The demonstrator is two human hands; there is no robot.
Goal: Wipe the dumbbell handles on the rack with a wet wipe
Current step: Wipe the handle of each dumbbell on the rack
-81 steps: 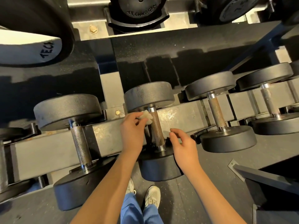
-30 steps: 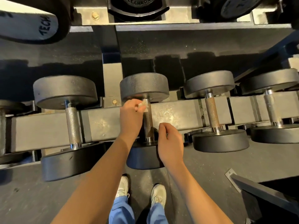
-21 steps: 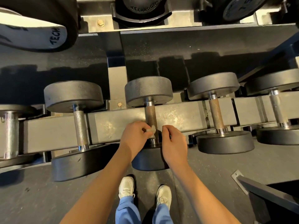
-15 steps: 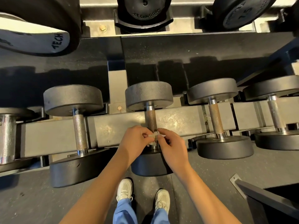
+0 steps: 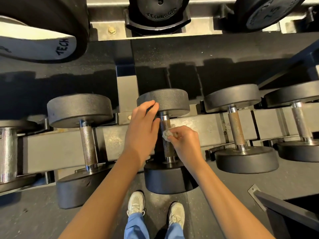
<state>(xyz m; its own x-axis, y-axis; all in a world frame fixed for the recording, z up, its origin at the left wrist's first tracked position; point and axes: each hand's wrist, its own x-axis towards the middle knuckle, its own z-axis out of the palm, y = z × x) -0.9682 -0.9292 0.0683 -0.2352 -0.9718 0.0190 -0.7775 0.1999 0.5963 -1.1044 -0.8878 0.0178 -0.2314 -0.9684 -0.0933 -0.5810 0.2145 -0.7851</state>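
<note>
Centrally, dumbbell (image 5: 163, 102) on rack (image 5: 51, 152), right hand (image 5: 185, 140) pinching wet wipe (image 5: 167, 134) at handle (image 5: 166, 149)

**Rack and floor**

A grey rack rail (image 5: 57, 152) runs left to right across the middle. Five dumbbells lie across it side by side, handles pointing near to far, with one head on each side of the rail. They are a chrome one (image 5: 7, 152) cut off at the left edge, a second (image 5: 78, 109), the middle one (image 5: 168, 180), a fourth (image 5: 246, 159) and a fifth (image 5: 298, 152) at the right edge. On the far upper tier (image 5: 103, 34), a weight marked 5 (image 5: 159, 7) sits in a black cradle (image 5: 181, 23). Two white shoes (image 5: 136, 202) stand on the grey floor (image 5: 34, 221), just near of the middle one.
</note>
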